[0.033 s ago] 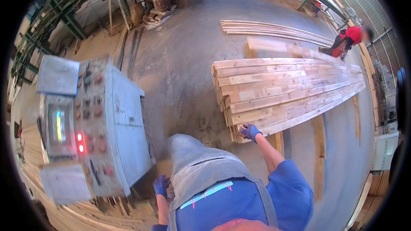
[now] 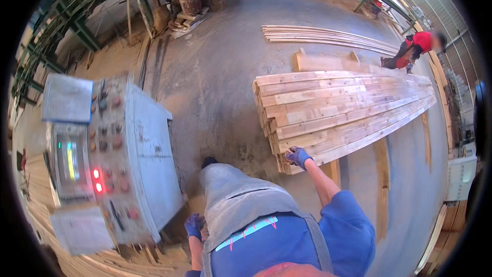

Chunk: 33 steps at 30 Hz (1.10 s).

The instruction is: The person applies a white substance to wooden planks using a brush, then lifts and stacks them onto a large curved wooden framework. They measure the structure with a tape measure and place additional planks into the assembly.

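Observation:
My right hand (image 2: 298, 158), in a blue-purple glove, is over the near left corner of a stack of wooden planks (image 2: 328, 105). Its fingers are loosely bent and apart; whether they touch the wood I cannot tell. Low beside my apron (image 2: 246, 184) hangs my left hand (image 2: 195, 224), gloved alike, fingers loosely curled with nothing visible in them. It is nearest to a grey control console (image 2: 154, 149) with buttons, two red lights and a lit screen (image 2: 72, 161). The dark tip of a shoe (image 2: 209, 161) shows beyond the apron.
Behind the stack lie long thin strips (image 2: 328, 38). A person in red (image 2: 417, 48) bends at the stack's far end. Wooden bearers (image 2: 382, 190) lie on the concrete floor. Green machine frames (image 2: 77, 25) and a bucket (image 2: 190, 0) stand at the back left.
A shoe tip has come into sight beyond my apron. The console sits slightly lower in the picture. A blurred board behind the stack now lies still, and the person in red has shifted slightly.

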Each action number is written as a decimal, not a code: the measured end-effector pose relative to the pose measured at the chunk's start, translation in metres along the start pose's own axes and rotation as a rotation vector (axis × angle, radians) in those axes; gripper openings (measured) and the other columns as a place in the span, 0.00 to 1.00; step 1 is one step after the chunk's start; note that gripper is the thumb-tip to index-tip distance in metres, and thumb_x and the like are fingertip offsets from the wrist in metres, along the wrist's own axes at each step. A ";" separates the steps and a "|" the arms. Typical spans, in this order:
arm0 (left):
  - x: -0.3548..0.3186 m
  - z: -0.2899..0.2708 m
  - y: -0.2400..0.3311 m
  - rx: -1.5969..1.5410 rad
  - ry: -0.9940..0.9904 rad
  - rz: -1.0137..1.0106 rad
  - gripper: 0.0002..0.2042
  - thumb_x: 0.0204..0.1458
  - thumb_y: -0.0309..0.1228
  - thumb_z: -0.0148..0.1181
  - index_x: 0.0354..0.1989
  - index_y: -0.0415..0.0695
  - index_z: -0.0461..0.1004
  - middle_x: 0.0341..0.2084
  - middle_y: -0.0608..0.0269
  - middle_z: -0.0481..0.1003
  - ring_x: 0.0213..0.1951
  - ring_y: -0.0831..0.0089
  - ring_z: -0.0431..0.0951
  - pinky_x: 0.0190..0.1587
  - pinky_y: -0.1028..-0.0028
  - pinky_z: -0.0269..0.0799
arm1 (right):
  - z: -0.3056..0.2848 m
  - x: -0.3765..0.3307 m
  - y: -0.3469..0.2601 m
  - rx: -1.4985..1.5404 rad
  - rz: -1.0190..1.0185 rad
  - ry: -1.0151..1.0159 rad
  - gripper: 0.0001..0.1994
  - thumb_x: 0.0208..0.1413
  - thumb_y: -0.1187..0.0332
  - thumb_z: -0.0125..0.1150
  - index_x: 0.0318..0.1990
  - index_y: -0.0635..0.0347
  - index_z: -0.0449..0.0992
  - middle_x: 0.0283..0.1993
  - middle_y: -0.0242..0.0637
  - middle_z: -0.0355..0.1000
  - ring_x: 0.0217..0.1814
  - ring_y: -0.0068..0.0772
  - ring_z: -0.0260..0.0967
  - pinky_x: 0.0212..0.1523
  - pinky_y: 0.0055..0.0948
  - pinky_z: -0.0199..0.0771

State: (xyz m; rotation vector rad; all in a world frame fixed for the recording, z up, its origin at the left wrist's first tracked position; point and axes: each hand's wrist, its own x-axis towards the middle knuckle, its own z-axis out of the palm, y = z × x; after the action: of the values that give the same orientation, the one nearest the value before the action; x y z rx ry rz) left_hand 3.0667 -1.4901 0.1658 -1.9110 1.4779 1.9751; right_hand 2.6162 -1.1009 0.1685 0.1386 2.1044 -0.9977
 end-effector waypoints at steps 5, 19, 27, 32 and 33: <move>0.146 0.007 0.105 0.205 -0.206 -0.081 0.14 0.56 0.38 0.56 0.47 0.43 0.74 0.33 0.58 0.80 0.30 0.67 0.80 0.31 0.69 0.72 | 0.050 0.073 -0.056 -0.019 0.023 0.024 0.12 0.53 0.61 0.62 0.42 0.56 0.77 0.33 0.35 0.76 0.30 0.25 0.72 0.29 0.29 0.74; 0.365 0.256 0.587 0.767 -0.556 0.422 0.11 0.59 0.33 0.54 0.46 0.42 0.76 0.31 0.62 0.80 0.28 0.73 0.79 0.30 0.74 0.75 | 0.071 0.184 -0.174 -0.050 0.302 0.074 0.23 0.56 0.50 0.54 0.26 0.64 0.79 0.23 0.48 0.73 0.25 0.41 0.74 0.31 0.37 0.74; 0.388 0.308 0.626 0.671 -0.377 -0.029 0.16 0.59 0.43 0.52 0.44 0.44 0.76 0.32 0.61 0.80 0.25 0.67 0.78 0.29 0.68 0.71 | -0.045 0.316 -0.287 -0.172 0.253 -0.262 0.20 0.56 0.48 0.57 0.32 0.57 0.82 0.31 0.40 0.77 0.34 0.35 0.75 0.37 0.33 0.74; 0.423 0.363 0.672 0.781 -0.380 -0.059 0.16 0.60 0.43 0.51 0.45 0.43 0.76 0.33 0.60 0.81 0.27 0.67 0.79 0.30 0.68 0.72 | -0.117 0.370 -0.371 0.358 0.352 -0.263 0.18 0.54 0.50 0.62 0.38 0.57 0.82 0.34 0.33 0.78 0.37 0.29 0.75 0.38 0.32 0.77; 0.438 0.382 0.687 0.792 -0.387 -0.078 0.16 0.60 0.42 0.50 0.45 0.43 0.76 0.33 0.60 0.81 0.27 0.67 0.79 0.30 0.68 0.73 | -0.119 0.384 -0.378 0.436 0.321 -0.254 0.19 0.54 0.51 0.63 0.40 0.58 0.81 0.36 0.33 0.77 0.38 0.29 0.75 0.38 0.32 0.77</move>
State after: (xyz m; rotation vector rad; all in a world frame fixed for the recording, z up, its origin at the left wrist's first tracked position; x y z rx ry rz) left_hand 2.2577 -1.8831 0.1491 -1.1585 1.6669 1.3033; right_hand 2.1300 -1.3613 0.1770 0.5214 1.5519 -1.1894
